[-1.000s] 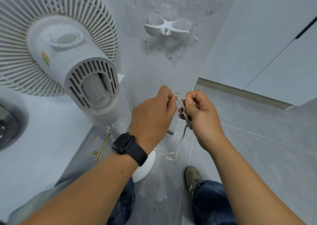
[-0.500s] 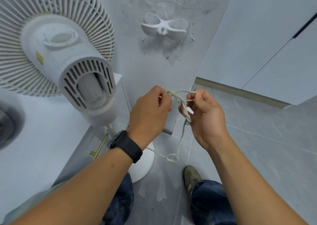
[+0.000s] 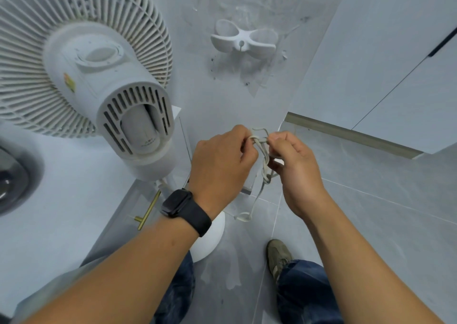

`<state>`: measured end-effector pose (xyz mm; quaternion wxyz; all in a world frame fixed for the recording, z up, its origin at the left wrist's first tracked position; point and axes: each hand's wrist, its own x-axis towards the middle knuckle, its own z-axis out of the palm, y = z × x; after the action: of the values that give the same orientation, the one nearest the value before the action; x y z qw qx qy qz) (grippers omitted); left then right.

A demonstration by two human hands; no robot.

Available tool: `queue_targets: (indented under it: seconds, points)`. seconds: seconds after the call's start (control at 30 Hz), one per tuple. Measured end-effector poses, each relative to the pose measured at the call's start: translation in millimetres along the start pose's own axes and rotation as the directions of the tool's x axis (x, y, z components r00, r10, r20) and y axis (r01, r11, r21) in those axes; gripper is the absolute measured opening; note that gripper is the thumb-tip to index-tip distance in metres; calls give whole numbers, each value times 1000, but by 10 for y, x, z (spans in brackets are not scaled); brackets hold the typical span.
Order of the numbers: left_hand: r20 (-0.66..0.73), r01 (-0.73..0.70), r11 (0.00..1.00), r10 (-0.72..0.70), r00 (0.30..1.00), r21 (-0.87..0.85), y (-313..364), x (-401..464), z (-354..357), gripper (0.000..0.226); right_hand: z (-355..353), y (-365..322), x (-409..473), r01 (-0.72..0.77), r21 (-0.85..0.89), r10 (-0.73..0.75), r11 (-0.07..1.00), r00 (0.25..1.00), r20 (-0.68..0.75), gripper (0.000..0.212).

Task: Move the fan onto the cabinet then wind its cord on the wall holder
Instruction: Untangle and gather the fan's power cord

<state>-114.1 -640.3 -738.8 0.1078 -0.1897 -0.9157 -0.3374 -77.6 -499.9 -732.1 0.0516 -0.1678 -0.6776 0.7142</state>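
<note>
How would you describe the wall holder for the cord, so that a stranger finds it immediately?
Start at the large white fan with the round ribbed grille on the left, then look right along the grey wall. The white plastic wall holder is fixed there, above both hands. Its shape, two open loops like wings beside a centre screw, is unique here, and no cord is wound on it.

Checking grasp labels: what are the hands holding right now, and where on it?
Both hands hold the fan's cord. The left hand and right hand pinch the top of its knotted, tangled bundle from either side; the rest hangs below.
</note>
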Motion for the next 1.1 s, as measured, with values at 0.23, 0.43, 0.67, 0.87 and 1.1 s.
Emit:
queue_targets:
  seconds: [0.23,0.43,0.67,0.87,1.1]
  points:
    - [-68,99,994,-103,992,-49,3,22,-9,11,14,-30,5,-10,91,14,996,999,-44,48]
    - [-40,149,970,-159,986,-191,-23,23,13,11,-87,-21,-8,140,-301,-147,943,989,1,25]
    - [-35,95,978,-103,994,-188,-37,26,43,16,-162,-2,-9,105,-356,-68,929,991,115,36]
    - [-33,85,982,-91,995,-169,-3,13,27,16,-123,-22,-15,136,-331,-123,934,991,59,29]
    - [120,117,985,-102,988,-126,18,19,-7,25,-38,65,-23,156,-390,-147,908,988,54,28]
